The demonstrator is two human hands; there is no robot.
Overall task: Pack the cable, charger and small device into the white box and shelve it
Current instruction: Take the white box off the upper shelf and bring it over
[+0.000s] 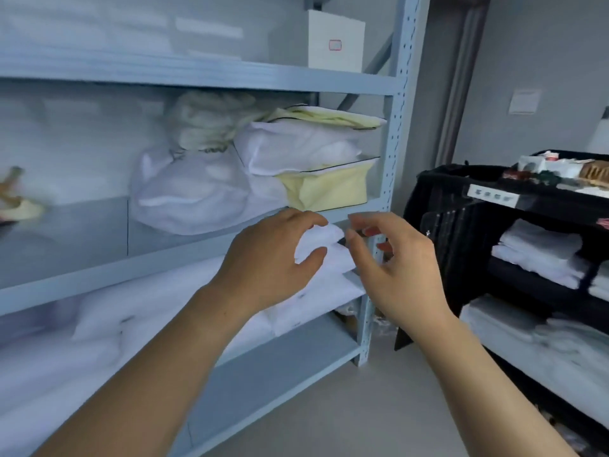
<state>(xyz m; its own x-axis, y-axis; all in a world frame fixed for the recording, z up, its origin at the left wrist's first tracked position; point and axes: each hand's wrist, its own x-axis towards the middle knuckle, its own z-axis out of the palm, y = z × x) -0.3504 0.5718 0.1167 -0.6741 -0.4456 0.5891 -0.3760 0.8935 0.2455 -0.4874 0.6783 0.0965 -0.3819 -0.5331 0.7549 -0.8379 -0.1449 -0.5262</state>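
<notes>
1. Left hand [273, 258] raised in front of the shelf unit [392, 133]; fingers curled but spread, nothing held; thumb and fingertips close to a folded white cloth [316, 245] on the lower shelf; contact unclear because of blur.
2. Right hand [398, 268] just right of the left, in front of the shelf's right post; thumb and forefinger drawn near each other, other fingers loosely bent; a small dark bit shows at the thumb tip against the cloth; cannot tell whether it is pinched or what it is.
3. White box [336, 41] stands upright on the top shelf, right end, close to the post; small red-outlined label on its front; well above both hands; cable, charger and device not visible.
4. Middle shelf: heap of white bedding [197, 192]; white and pale yellow pillows with dark piping [326, 186] stacked at the right end.
5. Lower shelf: folded white linens [131, 311] lying across it, blurred at left.
6. Right of the shelving: black cart [468, 232] with a white label strip; folded white towels [540, 252] on its shelves; mixed small items on top, too blurred to name.
</notes>
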